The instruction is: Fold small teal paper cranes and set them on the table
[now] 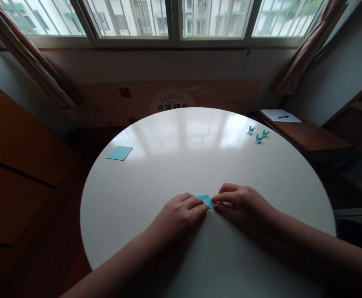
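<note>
A small folded piece of light blue paper (205, 199) lies on the round white table (168, 174), near its front middle. My left hand (181, 213) presses on the paper's left side with fingers curled together. My right hand (241, 205) pinches the paper's right edge between thumb and fingers. Most of the paper is hidden under the fingertips.
A stack of flat light blue paper (120, 152) rests at the table's left edge. Three small folded blue paper figures (258, 135) stand at the far right. A wooden side table (305, 134) with a white sheet and pen (281, 116) is beyond them. Wooden cabinets flank both sides.
</note>
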### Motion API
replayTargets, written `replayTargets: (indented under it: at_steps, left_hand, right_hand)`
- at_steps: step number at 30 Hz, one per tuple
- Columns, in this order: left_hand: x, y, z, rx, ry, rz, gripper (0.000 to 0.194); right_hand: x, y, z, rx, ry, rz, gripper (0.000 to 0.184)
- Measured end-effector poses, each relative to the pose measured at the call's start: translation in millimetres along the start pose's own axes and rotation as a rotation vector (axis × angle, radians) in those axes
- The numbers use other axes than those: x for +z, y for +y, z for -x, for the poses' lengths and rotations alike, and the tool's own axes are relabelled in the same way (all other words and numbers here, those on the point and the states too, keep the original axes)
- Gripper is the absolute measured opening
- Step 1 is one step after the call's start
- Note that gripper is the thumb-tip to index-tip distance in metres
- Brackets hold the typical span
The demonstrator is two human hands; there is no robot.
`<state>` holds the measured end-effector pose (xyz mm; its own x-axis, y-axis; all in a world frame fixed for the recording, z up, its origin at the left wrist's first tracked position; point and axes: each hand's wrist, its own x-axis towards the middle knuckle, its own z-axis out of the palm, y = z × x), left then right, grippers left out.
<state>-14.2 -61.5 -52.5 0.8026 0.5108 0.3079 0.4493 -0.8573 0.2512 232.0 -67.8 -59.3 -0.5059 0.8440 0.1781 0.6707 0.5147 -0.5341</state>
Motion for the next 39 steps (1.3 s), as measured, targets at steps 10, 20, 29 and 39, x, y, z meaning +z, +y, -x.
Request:
replayTargets:
  at_steps: [10, 20, 29, 39]
  left_hand:
    - [6.0, -16.6, -13.8, -0.053, 0.077, 0.135, 0.024]
    - [4.0, -10.4, -13.9, -0.028, 0.031, -0.007, 0.021]
    - [2.6, -3.0, -17.2, -0.128, -0.011, -0.070, 0.022]
    - [-2.0, -3.2, -18.4, -0.250, -0.060, 0.010, 0.021]
  right_hand:
    - [-3.6, 2.0, -0.9, -0.053, -0.028, -0.041, 0.020]
    - [-1.5, 1.3, -1.2, -0.111, 0.023, 0.001, 0.018]
    - [-9.4, -1.7, -12.7, -0.101, -0.092, 0.075, 0.017]
    - [-16.5, -0.1, -3.7, -0.141, -0.149, 0.137, 0.016]
